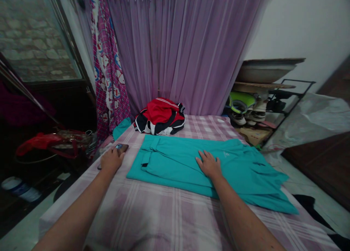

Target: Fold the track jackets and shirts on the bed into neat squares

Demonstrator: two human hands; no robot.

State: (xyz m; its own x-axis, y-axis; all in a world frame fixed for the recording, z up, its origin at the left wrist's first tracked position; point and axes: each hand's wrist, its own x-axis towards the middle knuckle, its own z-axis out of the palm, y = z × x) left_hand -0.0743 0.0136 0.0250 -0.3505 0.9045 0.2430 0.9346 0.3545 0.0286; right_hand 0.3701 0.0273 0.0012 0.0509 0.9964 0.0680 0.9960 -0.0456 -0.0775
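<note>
Roughly crosswise, the folded teal trousers (177, 160) lay on the checked sheet (153, 214) ahead of me, and I took them as my landmark. On my remote feed their long axis ran left to right, waistband (146, 157) toward the left, leg ends (281, 192) skewed off to the right and slightly nearer me.

Right hand (210, 165): nearer of the two, palm down on the trousers about midway along, fingers loosely spread, nothing grasped that I could see.

Left hand (111, 160): off the trousers, beyond the waistband end, lying over a phone (123, 148); fingers bent, but whether they gripped it I could not tell.

Beyond the trousers, toward their waistband end: a red jacket (161, 114), heaped.
</note>
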